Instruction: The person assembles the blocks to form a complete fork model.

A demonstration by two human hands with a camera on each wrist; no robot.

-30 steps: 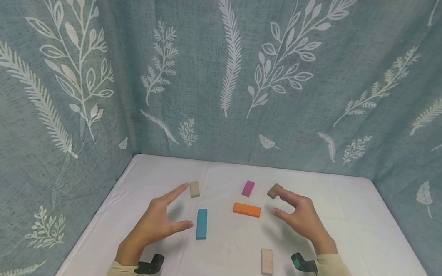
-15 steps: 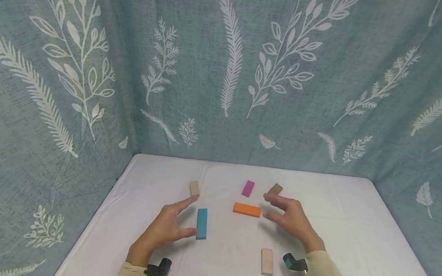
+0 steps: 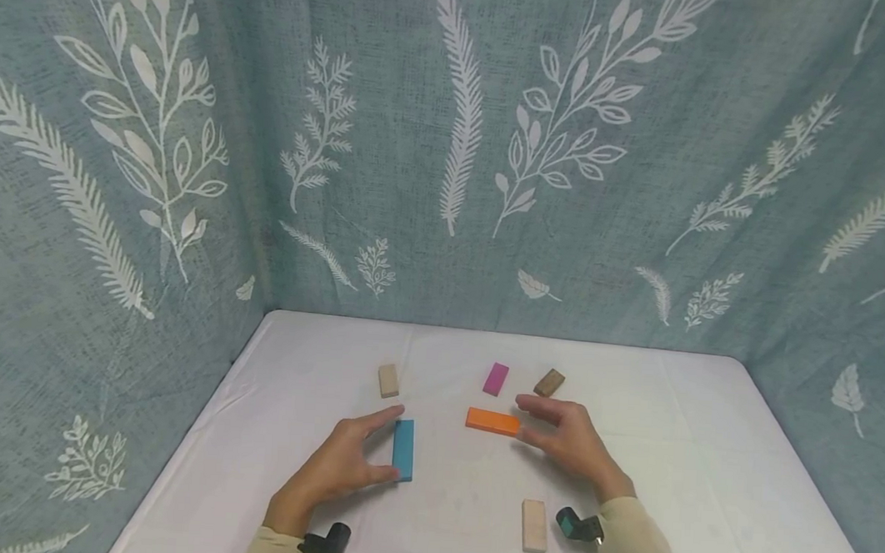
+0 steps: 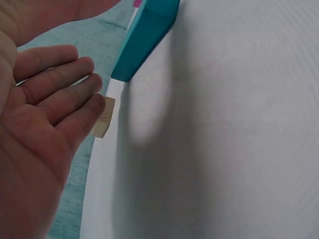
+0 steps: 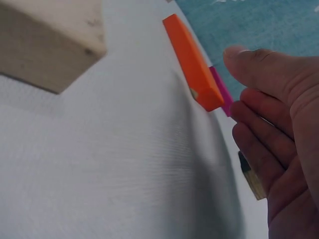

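A blue block [image 3: 403, 450] lies lengthwise on the white table. My left hand [image 3: 338, 463] is at its left side, thumb near the block's front end and fingers near its far end. In the left wrist view, a gap shows between the fingers [image 4: 60, 94] and the blue block [image 4: 144, 42]. An orange block [image 3: 492, 422] lies crosswise to the right. At its right end is my right hand [image 3: 569, 438], thumb and fingers apart around that end. In the right wrist view, the orange block [image 5: 192, 62] is outside the palm; neither hand holds anything.
Behind are a small beige block [image 3: 388, 380], a magenta block [image 3: 495, 379] and a brown block [image 3: 550, 382]. A pale wooden block [image 3: 534, 526] lies near the front, left of the right wrist. A patterned teal curtain [image 3: 389, 140] borders the white table [image 3: 632, 378] at the back and sides.
My left hand has moved right and toward the front, up to the blue block. My right hand has moved left and frontward from the brown block to the orange one. The blocks have stayed put.
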